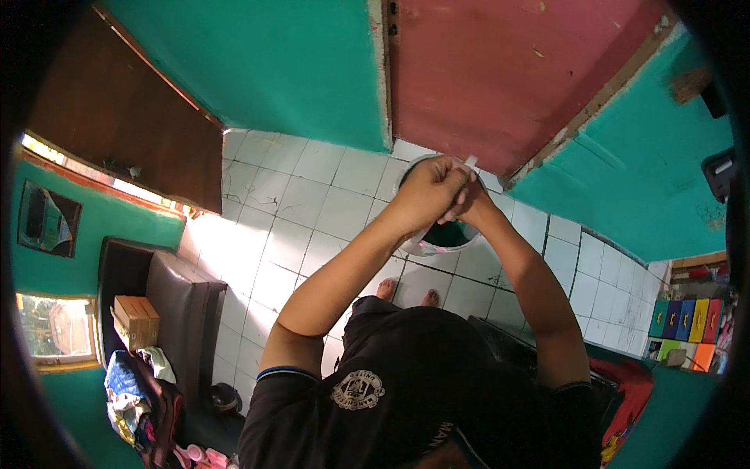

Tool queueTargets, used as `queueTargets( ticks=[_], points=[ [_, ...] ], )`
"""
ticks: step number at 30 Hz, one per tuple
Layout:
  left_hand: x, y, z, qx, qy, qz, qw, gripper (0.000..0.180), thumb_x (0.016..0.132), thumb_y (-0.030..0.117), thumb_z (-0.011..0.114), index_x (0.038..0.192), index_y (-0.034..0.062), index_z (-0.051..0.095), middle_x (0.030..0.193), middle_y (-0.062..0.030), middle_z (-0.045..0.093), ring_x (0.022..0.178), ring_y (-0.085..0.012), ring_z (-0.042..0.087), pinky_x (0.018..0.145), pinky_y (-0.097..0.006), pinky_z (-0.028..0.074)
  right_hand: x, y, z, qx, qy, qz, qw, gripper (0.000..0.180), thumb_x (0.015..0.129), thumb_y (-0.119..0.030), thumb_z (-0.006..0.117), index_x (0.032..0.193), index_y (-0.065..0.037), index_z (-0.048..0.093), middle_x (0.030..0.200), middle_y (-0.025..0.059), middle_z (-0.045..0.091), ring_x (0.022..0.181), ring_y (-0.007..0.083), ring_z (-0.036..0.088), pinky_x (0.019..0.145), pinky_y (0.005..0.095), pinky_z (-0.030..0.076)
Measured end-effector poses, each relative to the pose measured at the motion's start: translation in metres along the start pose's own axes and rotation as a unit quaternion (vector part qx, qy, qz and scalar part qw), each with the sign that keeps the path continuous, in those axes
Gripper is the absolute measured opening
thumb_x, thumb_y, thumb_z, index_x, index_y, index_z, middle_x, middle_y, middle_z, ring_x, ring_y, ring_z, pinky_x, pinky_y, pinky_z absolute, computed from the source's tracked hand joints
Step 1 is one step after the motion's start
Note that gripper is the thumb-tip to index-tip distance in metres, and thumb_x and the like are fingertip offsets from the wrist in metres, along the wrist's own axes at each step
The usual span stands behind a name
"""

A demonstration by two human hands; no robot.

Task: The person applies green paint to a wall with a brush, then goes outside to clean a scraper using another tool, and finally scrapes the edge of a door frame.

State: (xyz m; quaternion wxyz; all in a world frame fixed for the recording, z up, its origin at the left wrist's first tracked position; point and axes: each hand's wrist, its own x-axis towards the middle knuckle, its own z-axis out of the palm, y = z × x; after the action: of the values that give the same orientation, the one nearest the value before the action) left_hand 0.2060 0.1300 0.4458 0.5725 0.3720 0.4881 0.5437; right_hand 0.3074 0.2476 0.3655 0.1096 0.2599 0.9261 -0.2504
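Observation:
A round bucket (pixel 447 248) with a pale rim stands on the tiled floor, dark green inside. Over its opening my two hands are clasped close together. My left hand (pixel 426 191) is closed, its fingers curled toward the right one. Pressed against it, my right hand (pixel 470 205) is closed too. The end of a white strip (pixel 471 162) pokes out above the fingers; its exact kind cannot be made out. Both hands hide much of the bucket's opening.
A pink door (pixel 500 70) and green walls (pixel 305 62) rise beyond the bucket. To the left are a brown sofa (pixel 176 305) with a cardboard box (pixel 137 320) and a pile of clothes (pixel 129 399). Colourful drawers (pixel 687 320) stand at the right. My feet (pixel 387 289) are near the bucket.

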Motion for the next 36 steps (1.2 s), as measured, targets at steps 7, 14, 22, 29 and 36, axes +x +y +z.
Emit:
queueTargets(
  ticks=[7,14,22,29,36],
  points=[
    [0.013,-0.040,-0.002,-0.085,0.002,0.011,0.996,0.017,0.099,0.013,0.044,0.098,-0.0005,0.054,0.066,-0.0031,0.052,0.044,-0.0084,0.044,0.040,-0.022,0.034,-0.030,-0.004,0.006,0.089,0.070,0.048,0.992,0.037,0.077,-0.020,0.073,0.109,-0.005,0.062,0.096,0.0160,0.069,0.091,0.0323,0.066,0.080,0.0402,0.052],
    [0.016,-0.069,0.005,-0.068,0.031,-0.002,0.997,0.016,0.097,0.013,0.045,0.094,-0.0004,0.053,0.065,-0.0035,0.053,0.045,-0.0084,0.044,0.042,-0.023,0.034,-0.057,0.022,0.036,0.291,0.122,0.130,0.940,0.023,0.092,-0.017,0.059,0.106,0.001,0.061,0.076,0.0169,0.068,0.060,0.0237,0.067,0.060,0.0331,0.052],
    [0.024,-0.090,-0.002,-0.026,0.046,-0.019,0.998,0.018,0.097,0.017,0.049,0.097,-0.0002,0.055,0.065,-0.0033,0.053,0.047,-0.0090,0.046,0.043,-0.024,0.036,-0.079,0.027,0.054,0.423,0.208,0.168,0.866,0.038,0.096,-0.029,0.059,0.114,0.005,0.059,0.075,0.0107,0.068,0.058,0.0135,0.063,0.049,0.0256,0.045],
    [0.027,-0.103,-0.009,-0.029,0.033,-0.019,0.999,0.020,0.097,0.018,0.049,0.099,-0.0004,0.056,0.065,-0.0035,0.052,0.047,-0.0099,0.047,0.043,-0.025,0.036,-0.081,0.024,0.060,0.426,0.213,0.200,0.856,0.045,0.095,-0.036,0.059,0.115,0.004,0.059,0.076,0.0096,0.067,0.057,0.0125,0.062,0.047,0.0243,0.042],
    [0.024,-0.103,-0.019,-0.023,0.042,-0.019,0.999,0.022,0.096,0.020,0.050,0.099,-0.0005,0.057,0.064,-0.0033,0.053,0.046,-0.0098,0.047,0.043,-0.025,0.037,-0.079,0.008,0.065,0.422,0.220,0.218,0.852,0.044,0.096,-0.036,0.059,0.116,0.002,0.061,0.077,0.0085,0.067,0.057,0.0112,0.059,0.050,0.0247,0.042]
  ],
)
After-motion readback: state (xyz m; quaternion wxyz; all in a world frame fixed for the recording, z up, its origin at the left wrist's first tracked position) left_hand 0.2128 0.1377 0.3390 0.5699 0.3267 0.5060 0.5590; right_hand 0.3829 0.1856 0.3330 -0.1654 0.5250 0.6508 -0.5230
